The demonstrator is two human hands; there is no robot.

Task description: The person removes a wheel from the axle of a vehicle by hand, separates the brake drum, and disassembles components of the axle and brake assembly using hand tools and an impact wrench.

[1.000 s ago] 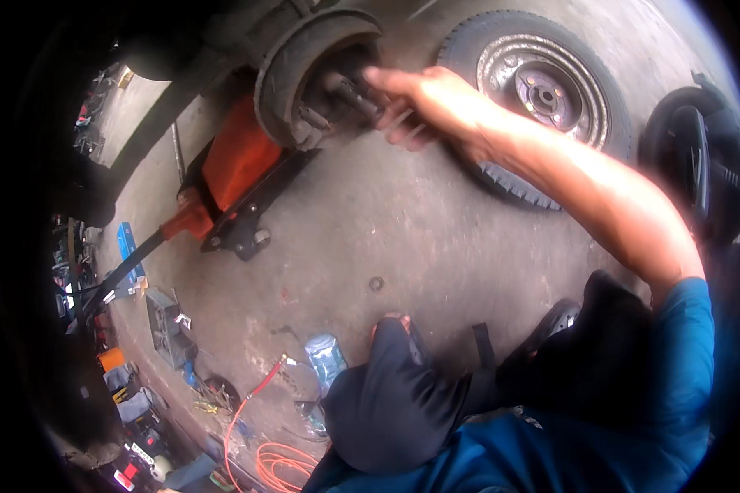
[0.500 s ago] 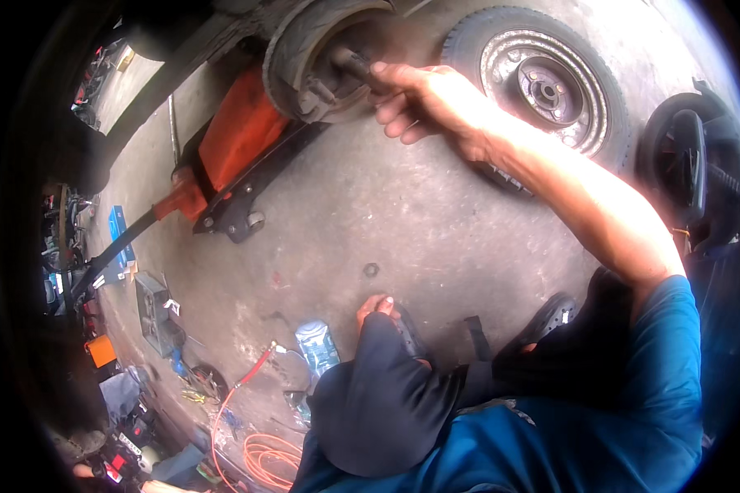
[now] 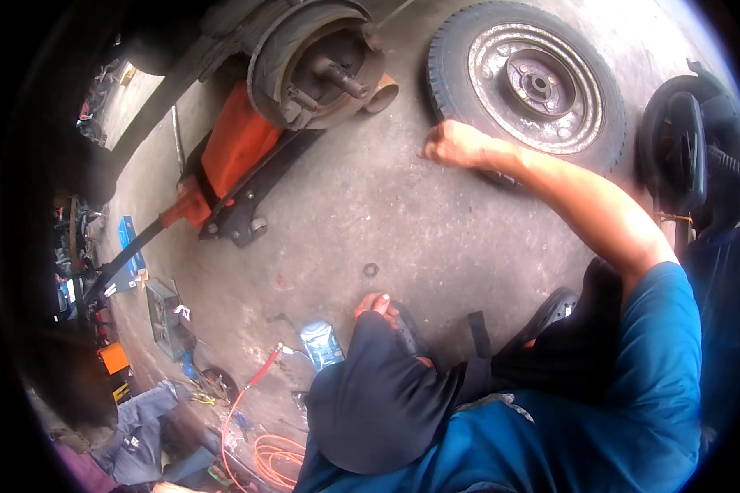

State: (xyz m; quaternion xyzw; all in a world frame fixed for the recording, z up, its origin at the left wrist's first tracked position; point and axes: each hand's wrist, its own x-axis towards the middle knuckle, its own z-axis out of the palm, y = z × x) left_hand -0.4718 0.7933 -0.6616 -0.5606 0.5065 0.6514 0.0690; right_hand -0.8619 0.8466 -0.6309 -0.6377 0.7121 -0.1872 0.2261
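My right hand (image 3: 455,144) is curled closed over the concrete floor, beside the near left edge of a wheel with a tyre (image 3: 528,78) that lies flat. Whatever the fingers may hold is hidden. To its left and farther off, a bare axle spindle (image 3: 337,78) sticks out of a round, dirty brake assembly (image 3: 275,70). Space separates the hand from the spindle. Beneath that assembly stands an orange floor jack (image 3: 237,135). My left hand does not show.
A hex nut (image 3: 371,269) lies on the floor ahead of my left foot. Nearby are a blue-and-white packet (image 3: 321,343) and an orange air hose (image 3: 275,454). A long jack handle (image 3: 127,256) reaches left towards clutter. Another dark round part (image 3: 691,156) stands at the right.
My right hand has left the spindle and moved right and nearer to me, closing into a fist. The spindle now shows fully. The view has shifted slightly.
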